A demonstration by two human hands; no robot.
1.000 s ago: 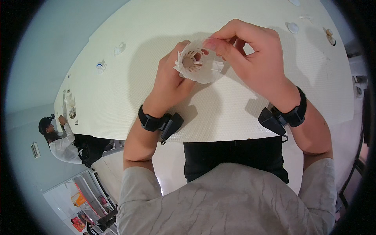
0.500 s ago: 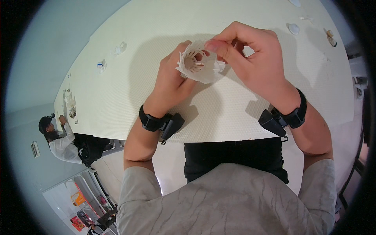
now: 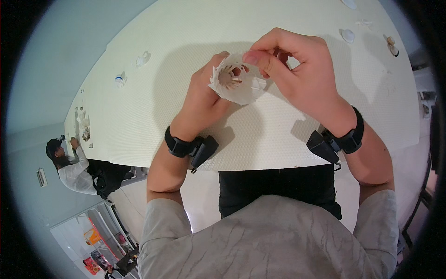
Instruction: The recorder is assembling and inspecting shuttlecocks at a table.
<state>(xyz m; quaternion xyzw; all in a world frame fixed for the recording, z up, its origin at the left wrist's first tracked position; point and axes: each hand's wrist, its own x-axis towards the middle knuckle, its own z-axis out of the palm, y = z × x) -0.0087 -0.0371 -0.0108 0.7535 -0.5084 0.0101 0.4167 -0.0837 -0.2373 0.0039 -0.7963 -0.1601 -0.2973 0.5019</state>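
A white, translucent, cup-shaped piece (image 3: 246, 94) with a jagged, petal-like rim and slots round its inside is held over the table, its open side facing up. Its exact kind I cannot tell. My left hand (image 3: 200, 101) wraps round it from the left and below, with some fingers hidden behind it; a fingertip shows through inside. At its upper right edge, the thumb and forefinger of my right hand (image 3: 304, 69) are pinched together on the rim. Whatever small part lies between those fingertips is hidden.
The pale textured table (image 3: 186, 18) has a curved far edge. Toward the left lie a small bottle cap (image 3: 119, 78) and a white scrap (image 3: 141, 60); a white knob-like piece (image 3: 347, 35) and brown pieces (image 3: 392, 45) are at the right. Another person (image 3: 76, 167) works at the far left.
The cup-shaped piece has tilted and dropped slightly toward me in my left hand. My right hand has shifted a little with it, its pinch still at the rim.
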